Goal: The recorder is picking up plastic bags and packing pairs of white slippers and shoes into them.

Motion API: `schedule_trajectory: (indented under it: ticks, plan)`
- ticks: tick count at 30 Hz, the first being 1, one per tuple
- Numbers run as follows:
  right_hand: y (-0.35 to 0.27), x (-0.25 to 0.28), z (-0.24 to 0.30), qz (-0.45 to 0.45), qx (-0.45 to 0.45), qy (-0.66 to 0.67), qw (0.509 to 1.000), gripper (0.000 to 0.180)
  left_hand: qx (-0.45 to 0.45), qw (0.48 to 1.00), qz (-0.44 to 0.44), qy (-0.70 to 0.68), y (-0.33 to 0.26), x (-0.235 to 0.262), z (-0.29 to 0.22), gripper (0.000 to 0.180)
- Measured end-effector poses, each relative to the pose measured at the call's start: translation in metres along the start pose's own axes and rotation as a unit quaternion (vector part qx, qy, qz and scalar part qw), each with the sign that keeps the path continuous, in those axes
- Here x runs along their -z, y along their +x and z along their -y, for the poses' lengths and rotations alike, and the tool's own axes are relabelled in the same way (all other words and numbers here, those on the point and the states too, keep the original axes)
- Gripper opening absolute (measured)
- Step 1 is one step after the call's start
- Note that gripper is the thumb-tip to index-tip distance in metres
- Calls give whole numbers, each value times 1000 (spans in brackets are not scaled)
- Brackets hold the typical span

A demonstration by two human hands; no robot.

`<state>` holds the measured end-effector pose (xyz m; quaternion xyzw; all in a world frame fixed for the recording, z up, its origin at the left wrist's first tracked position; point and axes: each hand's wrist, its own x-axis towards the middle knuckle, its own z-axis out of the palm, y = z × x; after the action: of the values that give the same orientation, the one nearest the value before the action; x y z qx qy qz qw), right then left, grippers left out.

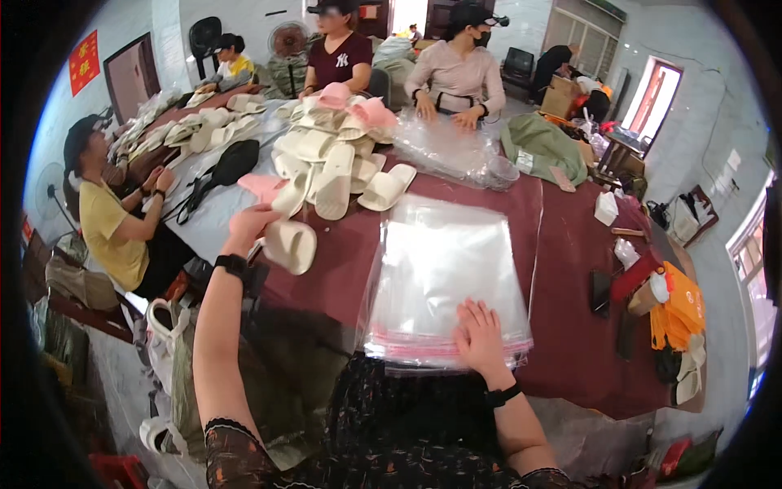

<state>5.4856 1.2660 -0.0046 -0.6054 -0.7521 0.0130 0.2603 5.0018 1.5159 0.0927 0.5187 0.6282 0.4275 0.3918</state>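
Note:
My left hand (pixel 252 222) reaches to the near left edge of a slipper pile, its fingers bent around the upper edge of a cream slipper (pixel 291 247). A pink slipper (pixel 262 188) and another cream slipper (pixel 292 196) lie just beyond those fingers. More cream slippers (pixel 332 183) are heaped behind, with pink ones (pixel 373 112) on top. In front of me lies a stack of clear plastic bags (pixel 444 261) with pink-striped edges toward me. My right hand (pixel 481 332) rests flat on the stack's near right part, fingers stretched out.
The table has a dark red cover (pixel 578 326). A black bag (pixel 232 167) lies left of the pile. Across the table, a person's hands (pixel 448 114) rest on crumpled clear plastic (pixel 456 151). A green sack (pixel 542 151), phone (pixel 600 293) and orange bag (pixel 678 310) lie rightward.

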Motion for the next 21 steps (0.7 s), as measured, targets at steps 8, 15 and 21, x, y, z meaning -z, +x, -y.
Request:
schedule_trajectory:
  ticks: [8, 15, 21]
  plan:
    - [0, 1, 2, -18, 1, -1, 1000, 48, 69, 918, 75, -384, -76, -72, -65, 17]
    - [-1, -3, -6, -33, -2, -10, 999, 48, 128, 743, 200, -625, -181, -181, -136, 34]
    - [2, -12, 1, -45, 21, -29, 998, 46, -4, 832, 136, -538, -147, -314, -70, 49]
